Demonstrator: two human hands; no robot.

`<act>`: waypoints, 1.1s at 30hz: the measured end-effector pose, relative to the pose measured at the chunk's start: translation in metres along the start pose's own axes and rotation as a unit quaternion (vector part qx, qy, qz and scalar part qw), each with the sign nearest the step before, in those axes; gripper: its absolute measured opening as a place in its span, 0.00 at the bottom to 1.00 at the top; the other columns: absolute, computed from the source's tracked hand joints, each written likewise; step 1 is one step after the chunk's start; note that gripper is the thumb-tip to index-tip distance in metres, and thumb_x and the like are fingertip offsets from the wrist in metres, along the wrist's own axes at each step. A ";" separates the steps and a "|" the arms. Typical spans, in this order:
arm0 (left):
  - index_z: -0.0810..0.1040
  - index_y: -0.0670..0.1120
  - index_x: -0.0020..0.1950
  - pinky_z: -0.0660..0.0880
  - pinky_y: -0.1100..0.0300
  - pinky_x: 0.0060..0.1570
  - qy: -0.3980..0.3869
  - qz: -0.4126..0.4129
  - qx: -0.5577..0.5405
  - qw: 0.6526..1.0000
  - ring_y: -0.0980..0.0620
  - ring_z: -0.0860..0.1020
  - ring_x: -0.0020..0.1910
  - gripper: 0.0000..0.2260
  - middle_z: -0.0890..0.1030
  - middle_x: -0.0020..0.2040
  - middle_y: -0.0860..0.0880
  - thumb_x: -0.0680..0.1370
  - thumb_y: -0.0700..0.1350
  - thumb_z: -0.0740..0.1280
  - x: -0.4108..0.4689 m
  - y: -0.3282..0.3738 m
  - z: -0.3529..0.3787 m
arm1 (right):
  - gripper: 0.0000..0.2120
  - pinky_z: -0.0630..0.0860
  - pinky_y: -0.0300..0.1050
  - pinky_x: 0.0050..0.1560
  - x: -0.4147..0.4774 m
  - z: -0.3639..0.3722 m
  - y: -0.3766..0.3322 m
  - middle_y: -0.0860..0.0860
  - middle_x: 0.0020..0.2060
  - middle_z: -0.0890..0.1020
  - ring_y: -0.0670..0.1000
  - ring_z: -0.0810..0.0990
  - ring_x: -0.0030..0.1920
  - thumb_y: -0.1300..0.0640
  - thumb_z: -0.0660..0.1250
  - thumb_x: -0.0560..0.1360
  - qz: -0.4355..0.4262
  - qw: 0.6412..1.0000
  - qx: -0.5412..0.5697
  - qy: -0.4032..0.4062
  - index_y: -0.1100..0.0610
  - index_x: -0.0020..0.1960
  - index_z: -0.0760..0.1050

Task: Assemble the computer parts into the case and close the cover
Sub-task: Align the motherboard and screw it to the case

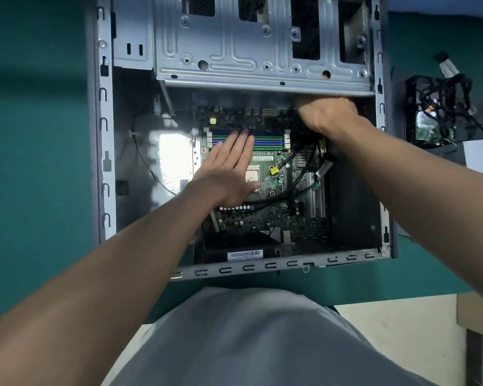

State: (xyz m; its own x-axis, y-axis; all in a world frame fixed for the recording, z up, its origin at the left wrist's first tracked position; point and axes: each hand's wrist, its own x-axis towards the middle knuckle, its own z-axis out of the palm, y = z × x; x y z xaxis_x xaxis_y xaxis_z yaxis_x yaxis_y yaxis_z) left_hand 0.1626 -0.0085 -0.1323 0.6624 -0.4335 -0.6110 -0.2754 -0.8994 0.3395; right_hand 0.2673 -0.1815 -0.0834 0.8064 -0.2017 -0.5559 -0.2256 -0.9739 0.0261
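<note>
An open grey computer case (106,162) lies on its side on a green table, with a green motherboard (262,218) inside. My left hand (229,174) rests flat on the board, fingers apart over the blue and green memory slots (268,137) and beside the bare processor (253,175). My right hand (326,114) reaches under the metal drive cage (262,51) at the board's top right corner; its fingers curl around black cables (304,162) there, and the fingertips are hidden. A yellow connector (274,170) hangs on one cable above the board.
A black component (435,112) tangled in black wires sits on the table right of the case, with a white-capped item (448,66) behind it. A white barcode label (244,254) shows at the case's near edge. My grey shirt fills the bottom of the view.
</note>
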 end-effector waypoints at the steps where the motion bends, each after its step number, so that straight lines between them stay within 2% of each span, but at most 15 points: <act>1: 0.24 0.46 0.73 0.29 0.53 0.70 0.000 0.004 -0.007 1.000 0.51 0.25 0.72 0.38 0.23 0.72 0.49 0.81 0.64 0.46 0.001 -0.001 0.002 | 0.22 0.68 0.62 0.63 0.000 0.000 0.001 0.60 0.68 0.71 0.65 0.71 0.65 0.50 0.46 0.81 0.003 1.000 0.007 0.010 0.57 0.70 0.66; 4: 0.23 0.47 0.73 0.29 0.54 0.69 -0.001 0.011 -0.015 1.000 0.51 0.25 0.71 0.38 0.23 0.72 0.48 0.81 0.65 0.46 0.005 -0.003 0.004 | 0.21 0.67 0.62 0.62 0.004 0.001 0.009 0.62 0.67 0.71 0.66 0.70 0.65 0.50 0.48 0.82 0.012 1.000 0.019 0.013 0.58 0.70 0.66; 8: 0.24 0.47 0.73 0.28 0.55 0.67 0.006 0.020 -0.022 1.000 0.53 0.25 0.71 0.39 0.24 0.73 0.49 0.78 0.69 0.42 0.004 -0.005 0.005 | 0.30 0.62 0.64 0.66 -0.002 -0.005 0.004 0.59 0.72 0.65 0.66 0.65 0.70 0.40 0.43 0.77 -0.033 0.999 0.007 0.027 0.52 0.73 0.62; 10: 0.25 0.47 0.73 0.28 0.55 0.67 0.002 0.023 -0.022 0.999 0.53 0.25 0.71 0.43 0.24 0.73 0.49 0.74 0.74 0.41 0.003 -0.005 0.004 | 0.32 0.64 0.62 0.65 -0.005 -0.006 0.002 0.59 0.71 0.68 0.65 0.68 0.68 0.38 0.42 0.74 -0.044 0.998 0.012 0.036 0.51 0.71 0.64; 14: 0.24 0.46 0.73 0.28 0.54 0.67 -0.008 0.020 -0.003 1.000 0.51 0.25 0.72 0.52 0.23 0.73 0.49 0.69 0.79 0.47 0.002 -0.003 0.001 | 0.23 0.66 0.60 0.64 -0.001 -0.002 0.011 0.62 0.68 0.70 0.65 0.69 0.67 0.50 0.49 0.80 -0.005 0.999 0.031 0.016 0.59 0.71 0.64; 19: 0.22 0.45 0.72 0.29 0.52 0.70 -0.011 -0.003 0.023 1.000 0.50 0.24 0.71 0.55 0.22 0.72 0.48 0.70 0.76 0.55 0.002 0.001 0.001 | 0.25 0.69 0.61 0.59 -0.010 -0.003 0.005 0.59 0.63 0.76 0.66 0.75 0.60 0.39 0.47 0.79 -0.042 0.997 -0.001 0.070 0.53 0.65 0.69; 21: 0.22 0.45 0.72 0.30 0.51 0.70 -0.011 -0.006 0.026 1.000 0.50 0.24 0.72 0.55 0.22 0.72 0.48 0.70 0.76 0.55 0.002 0.002 0.000 | 0.23 0.70 0.61 0.58 -0.011 -0.003 0.005 0.59 0.62 0.76 0.65 0.75 0.59 0.42 0.49 0.80 -0.045 0.996 -0.002 0.071 0.54 0.64 0.70; 24: 0.22 0.45 0.72 0.30 0.51 0.70 -0.012 -0.007 0.024 1.000 0.49 0.24 0.72 0.55 0.22 0.72 0.48 0.70 0.76 0.55 0.001 0.004 0.000 | 0.18 0.71 0.59 0.59 -0.010 -0.003 0.009 0.60 0.63 0.76 0.66 0.74 0.60 0.51 0.53 0.80 -0.054 0.996 0.010 0.064 0.56 0.66 0.69; 26: 0.22 0.45 0.72 0.30 0.51 0.70 -0.011 -0.008 0.023 1.000 0.49 0.24 0.71 0.55 0.22 0.72 0.48 0.70 0.76 0.55 0.001 0.004 0.001 | 0.18 0.70 0.59 0.59 -0.010 -0.004 0.009 0.60 0.63 0.75 0.66 0.74 0.60 0.51 0.53 0.80 -0.049 0.996 0.003 0.073 0.56 0.67 0.68; 30: 0.22 0.45 0.71 0.29 0.52 0.69 -0.007 -0.010 0.025 1.000 0.49 0.24 0.71 0.55 0.22 0.72 0.48 0.70 0.76 0.55 0.002 0.004 0.002 | 0.20 0.70 0.58 0.55 -0.012 -0.003 0.006 0.59 0.59 0.78 0.65 0.76 0.56 0.46 0.50 0.80 -0.037 0.996 -0.024 0.078 0.55 0.62 0.72; 33: 0.21 0.45 0.71 0.29 0.52 0.69 -0.004 -0.010 0.025 1.000 0.49 0.24 0.71 0.55 0.22 0.72 0.48 0.70 0.76 0.55 0.002 0.004 0.002 | 0.16 0.68 0.53 0.48 -0.010 -0.002 0.009 0.59 0.58 0.78 0.65 0.76 0.56 0.53 0.53 0.79 -0.054 0.995 -0.012 0.084 0.56 0.62 0.72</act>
State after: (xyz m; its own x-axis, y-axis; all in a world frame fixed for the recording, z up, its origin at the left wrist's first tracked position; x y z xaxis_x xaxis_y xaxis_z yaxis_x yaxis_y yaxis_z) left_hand 0.1613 -0.0132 -0.1341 0.6621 -0.4163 -0.6231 -0.2967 -0.9092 0.2923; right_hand 0.2582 -0.1885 -0.0762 0.9061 -0.1077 -0.4091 -0.1206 -0.9927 -0.0058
